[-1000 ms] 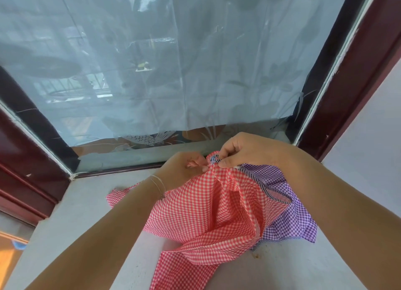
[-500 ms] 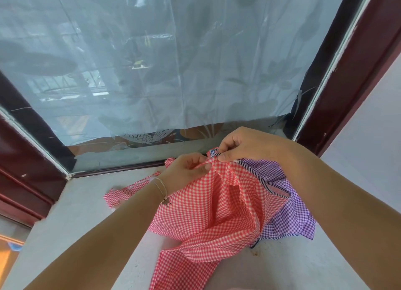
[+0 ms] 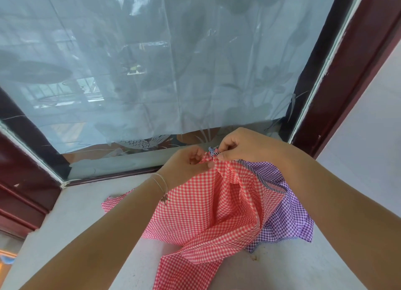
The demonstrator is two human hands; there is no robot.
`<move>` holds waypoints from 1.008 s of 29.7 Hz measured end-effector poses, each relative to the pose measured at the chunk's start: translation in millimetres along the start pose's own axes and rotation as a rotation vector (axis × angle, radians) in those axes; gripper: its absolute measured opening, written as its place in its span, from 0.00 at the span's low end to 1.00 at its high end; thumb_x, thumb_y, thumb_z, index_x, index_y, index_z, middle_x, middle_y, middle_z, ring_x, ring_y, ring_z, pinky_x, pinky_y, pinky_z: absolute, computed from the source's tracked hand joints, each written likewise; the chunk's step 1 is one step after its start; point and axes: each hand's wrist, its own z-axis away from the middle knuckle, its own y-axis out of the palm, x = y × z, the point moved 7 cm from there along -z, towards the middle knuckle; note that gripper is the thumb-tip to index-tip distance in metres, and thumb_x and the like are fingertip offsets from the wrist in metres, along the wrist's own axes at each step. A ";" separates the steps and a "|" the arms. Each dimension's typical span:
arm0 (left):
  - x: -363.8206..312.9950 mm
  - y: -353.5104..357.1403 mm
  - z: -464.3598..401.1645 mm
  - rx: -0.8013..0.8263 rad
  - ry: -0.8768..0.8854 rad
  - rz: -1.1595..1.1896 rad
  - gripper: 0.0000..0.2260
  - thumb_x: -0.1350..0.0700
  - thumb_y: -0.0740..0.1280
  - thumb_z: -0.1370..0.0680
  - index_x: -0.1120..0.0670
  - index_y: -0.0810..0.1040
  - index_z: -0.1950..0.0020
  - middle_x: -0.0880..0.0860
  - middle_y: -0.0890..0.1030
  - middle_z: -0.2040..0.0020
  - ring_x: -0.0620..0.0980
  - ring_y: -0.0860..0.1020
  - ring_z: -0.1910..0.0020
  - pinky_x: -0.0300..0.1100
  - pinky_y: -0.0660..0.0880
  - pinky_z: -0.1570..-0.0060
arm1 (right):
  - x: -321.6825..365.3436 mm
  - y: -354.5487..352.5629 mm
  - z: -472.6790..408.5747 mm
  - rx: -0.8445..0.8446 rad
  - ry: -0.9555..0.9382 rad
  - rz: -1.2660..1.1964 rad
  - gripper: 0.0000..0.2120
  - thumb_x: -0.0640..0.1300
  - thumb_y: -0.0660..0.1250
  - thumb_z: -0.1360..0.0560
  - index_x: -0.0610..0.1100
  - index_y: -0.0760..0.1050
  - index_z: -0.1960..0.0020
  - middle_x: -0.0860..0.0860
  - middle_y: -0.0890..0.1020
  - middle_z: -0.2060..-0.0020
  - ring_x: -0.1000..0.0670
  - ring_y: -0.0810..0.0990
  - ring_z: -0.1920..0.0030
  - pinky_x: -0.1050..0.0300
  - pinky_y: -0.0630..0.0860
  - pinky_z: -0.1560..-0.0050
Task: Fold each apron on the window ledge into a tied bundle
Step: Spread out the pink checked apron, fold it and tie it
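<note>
A red-and-white checked apron (image 3: 201, 211) hangs bunched above the pale stone window ledge (image 3: 71, 220), with one end trailing toward me. My left hand (image 3: 186, 164) pinches its gathered top from the left. My right hand (image 3: 243, 145) pinches the same gathered top from the right, fingertips almost touching the left hand's. A purple-and-white checked apron (image 3: 288, 216) with dark striped trim lies crumpled under and to the right of the red one, partly hidden by it and by my right forearm.
A window pane covered with wrinkled frosted film (image 3: 152, 72) stands just behind the aprons. Dark red frame posts (image 3: 355, 57) rise at the right and the left. A white wall (image 3: 373, 124) borders the ledge at the right.
Both hands stay pinched at the top of the red apron. The left hand's fingers have shifted on the gathered cloth, bunching it tighter against the right hand.
</note>
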 end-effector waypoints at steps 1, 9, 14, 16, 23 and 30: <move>3.7 2.2 0.6 0.050 -0.093 0.063 0.20 0.39 0.69 0.30 0.55 0.80 0.52 0.52 0.83 0.57 0.48 0.79 0.59 0.55 0.77 0.47 | 0.2 0.6 0.0 -0.001 0.000 0.003 0.06 0.47 0.70 0.25 0.46 0.83 0.52 0.54 0.84 0.59 0.55 0.83 0.58 0.57 0.79 0.47; 24.9 26.8 24.5 0.110 -0.386 0.813 0.12 0.56 0.61 0.21 0.61 0.80 0.45 0.55 0.84 0.54 0.51 0.81 0.56 0.43 0.77 0.53 | -0.1 4.4 0.4 -0.024 -0.019 -0.047 0.08 0.49 0.70 0.26 0.45 0.83 0.51 0.52 0.85 0.58 0.53 0.83 0.57 0.57 0.79 0.47; 27.3 6.1 23.5 -0.358 -0.078 0.526 0.08 0.56 0.65 0.22 0.56 0.83 0.57 0.50 0.82 0.62 0.48 0.78 0.62 0.41 0.76 0.56 | -3.7 3.8 -3.5 -0.100 -0.049 -0.131 0.04 0.48 0.71 0.27 0.49 0.82 0.55 0.55 0.83 0.64 0.59 0.81 0.64 0.61 0.77 0.54; 19.9 6.8 19.9 -0.281 -0.010 0.330 0.18 0.48 0.62 0.21 0.63 0.78 0.56 0.54 0.76 0.64 0.50 0.72 0.66 0.42 0.72 0.60 | -1.1 6.2 -4.9 -0.110 -0.068 -0.134 0.02 0.47 0.71 0.26 0.49 0.81 0.56 0.57 0.82 0.66 0.63 0.79 0.67 0.66 0.74 0.58; -5.2 -2.6 9.5 -0.140 0.146 0.098 0.25 0.43 0.58 0.19 0.64 0.72 0.63 0.61 0.70 0.59 0.55 0.71 0.60 0.48 0.72 0.53 | 0.7 -2.0 -3.1 -0.106 -0.065 -0.110 0.01 0.46 0.71 0.26 0.50 0.81 0.56 0.58 0.82 0.65 0.63 0.79 0.66 0.68 0.73 0.59; -37.1 -12.8 -4.6 0.126 0.194 0.017 0.30 0.40 0.67 0.26 0.67 0.64 0.69 0.51 0.63 0.71 0.48 0.62 0.73 0.41 0.60 0.71 | 6.3 -14.7 1.4 -0.020 -0.042 -0.076 0.05 0.48 0.72 0.27 0.49 0.82 0.52 0.54 0.85 0.57 0.56 0.83 0.57 0.64 0.77 0.52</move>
